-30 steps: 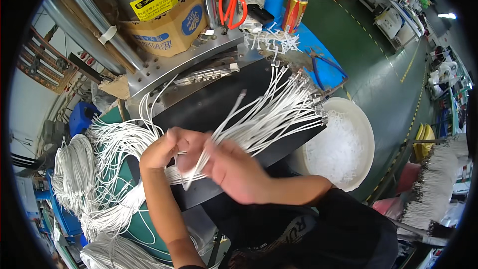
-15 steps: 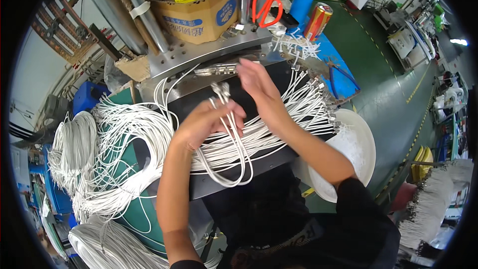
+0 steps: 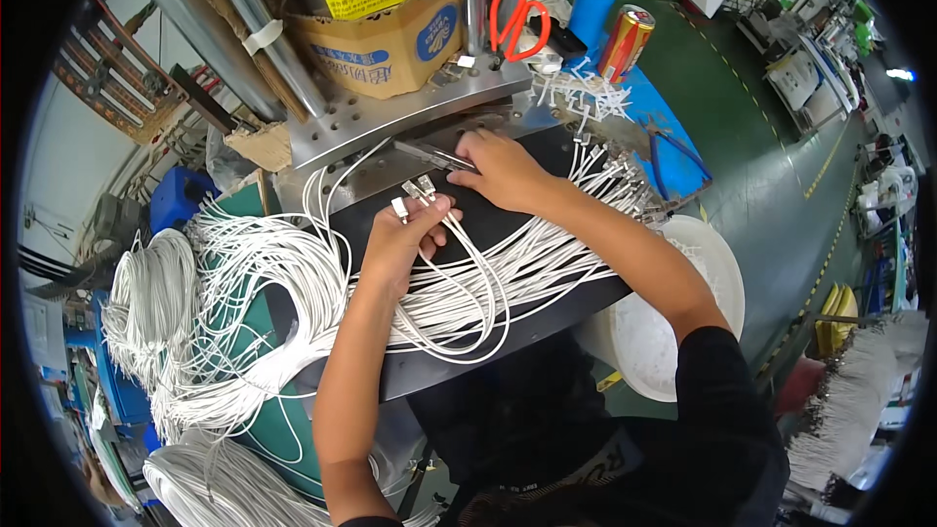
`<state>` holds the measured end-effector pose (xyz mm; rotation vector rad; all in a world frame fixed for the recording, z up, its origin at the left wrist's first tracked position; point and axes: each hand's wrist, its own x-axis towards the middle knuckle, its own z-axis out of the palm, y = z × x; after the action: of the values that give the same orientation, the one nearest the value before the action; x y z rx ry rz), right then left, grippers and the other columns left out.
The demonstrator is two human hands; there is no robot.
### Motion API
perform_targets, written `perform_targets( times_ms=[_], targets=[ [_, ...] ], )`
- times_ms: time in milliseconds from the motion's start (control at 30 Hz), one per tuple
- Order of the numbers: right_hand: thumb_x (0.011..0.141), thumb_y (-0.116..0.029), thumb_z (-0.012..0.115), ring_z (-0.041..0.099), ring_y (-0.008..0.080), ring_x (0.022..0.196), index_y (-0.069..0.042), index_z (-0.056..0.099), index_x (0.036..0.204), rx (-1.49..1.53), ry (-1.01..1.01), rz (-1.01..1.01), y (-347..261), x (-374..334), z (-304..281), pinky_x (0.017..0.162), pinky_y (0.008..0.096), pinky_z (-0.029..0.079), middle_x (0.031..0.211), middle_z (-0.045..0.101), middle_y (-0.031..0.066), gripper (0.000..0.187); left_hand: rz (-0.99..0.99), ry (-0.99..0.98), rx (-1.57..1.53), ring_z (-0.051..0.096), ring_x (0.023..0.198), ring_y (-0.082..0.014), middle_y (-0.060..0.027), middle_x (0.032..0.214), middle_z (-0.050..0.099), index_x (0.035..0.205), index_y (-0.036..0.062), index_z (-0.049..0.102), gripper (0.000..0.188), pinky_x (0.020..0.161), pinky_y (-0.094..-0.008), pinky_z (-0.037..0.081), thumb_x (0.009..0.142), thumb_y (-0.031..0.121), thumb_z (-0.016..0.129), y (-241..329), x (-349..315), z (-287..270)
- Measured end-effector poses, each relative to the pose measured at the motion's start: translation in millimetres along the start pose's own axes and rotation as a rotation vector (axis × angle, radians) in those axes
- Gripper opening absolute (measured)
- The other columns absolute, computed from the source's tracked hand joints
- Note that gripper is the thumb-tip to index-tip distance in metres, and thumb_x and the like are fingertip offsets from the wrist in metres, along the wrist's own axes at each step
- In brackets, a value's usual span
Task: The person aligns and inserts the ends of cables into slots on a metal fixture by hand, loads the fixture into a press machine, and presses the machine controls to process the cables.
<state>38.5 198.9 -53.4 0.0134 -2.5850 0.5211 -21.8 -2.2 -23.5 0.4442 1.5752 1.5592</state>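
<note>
My left hand (image 3: 402, 246) pinches a few white cables just below their ends. Small metal-and-white connectors (image 3: 420, 189) stick up past the thumb, and the cables loop down toward me. Beyond them, my right hand (image 3: 500, 172) has its fingers closed on the right end of a slender grey metal piece (image 3: 429, 153); its exact kind cannot be made out. Under both hands, a thick bundle of white cables (image 3: 547, 263) lies across a black work surface (image 3: 390, 371), its connector ends fanned out on the right.
A steel machine plate (image 3: 410, 102) with posts and a cardboard box (image 3: 366, 49) rises behind. Orange-handled scissors (image 3: 517, 24), a drink can (image 3: 627, 44), white plastic scraps (image 3: 586, 93) and blue-handled pliers (image 3: 656, 151) lie back right. A white tub (image 3: 722, 303) stands right; coiled cables (image 3: 151, 303) left.
My right hand has come down onto the slender metal piece, which now lies at a slant. In my left hand, the connectors have spread apart and the cable loop has shifted slightly right.
</note>
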Motion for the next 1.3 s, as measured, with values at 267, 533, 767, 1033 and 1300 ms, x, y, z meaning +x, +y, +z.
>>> perform_targets(
  times_ms=[267,533,767,1033,1300],
  targets=[
    [0.088,-0.027,0.069,0.062,0.0169,0.070,-0.001,0.062,0.106,1.212,-0.277,0.864,-14,-10,-26,0.057,0.0281,0.046,0.089,0.068,0.0070,0.032,-0.154,-0.099,-0.009,0.045,0.051,-0.0037,-0.0071,0.087,0.071,0.101,-0.0031,0.069,0.026,0.042,-0.0191,0.029,0.086,0.018,0.070,9,-1,13],
    [0.088,-0.025,0.070,0.058,0.0081,0.071,-0.005,0.064,0.105,1.244,-0.175,0.823,-29,-16,-26,0.056,0.0223,0.043,0.089,0.068,0.0022,0.027,-0.164,-0.086,0.169,0.031,0.040,-0.0018,-0.0048,0.073,0.068,0.097,-0.0025,0.071,0.023,0.039,-0.0200,0.018,0.085,0.017,0.067,7,-2,21],
    [0.088,-0.024,0.070,0.057,0.0059,0.071,-0.004,0.065,0.105,1.201,-0.143,0.696,-38,-16,-24,0.057,0.0207,0.042,0.090,0.068,0.0016,0.027,-0.182,-0.157,0.157,0.029,0.041,-0.0018,-0.0036,0.071,0.066,0.098,-0.0027,0.071,0.025,0.040,-0.0206,0.017,0.084,0.018,0.067,5,1,13],
    [0.090,-0.020,0.067,0.054,0.0054,0.074,-0.005,0.064,0.108,1.243,-0.099,0.783,-33,-17,-23,0.059,0.0194,0.039,0.091,0.066,-0.0011,0.023,-0.167,-0.123,-0.030,0.038,0.042,-0.0041,-0.0067,0.073,0.068,0.097,-0.0056,0.070,0.026,0.038,-0.0203,0.026,0.084,0.017,0.067,5,-4,17],
    [0.088,-0.021,0.069,0.055,0.0055,0.069,-0.004,0.065,0.107,1.232,-0.102,0.795,-32,-17,-21,0.057,0.0202,0.041,0.087,0.067,0.0004,0.025,-0.174,-0.128,0.147,0.043,0.046,-0.0050,-0.0072,0.078,0.069,0.099,-0.0020,0.072,0.025,0.041,-0.0202,0.032,0.088,0.019,0.064,9,-3,14]
  ],
)
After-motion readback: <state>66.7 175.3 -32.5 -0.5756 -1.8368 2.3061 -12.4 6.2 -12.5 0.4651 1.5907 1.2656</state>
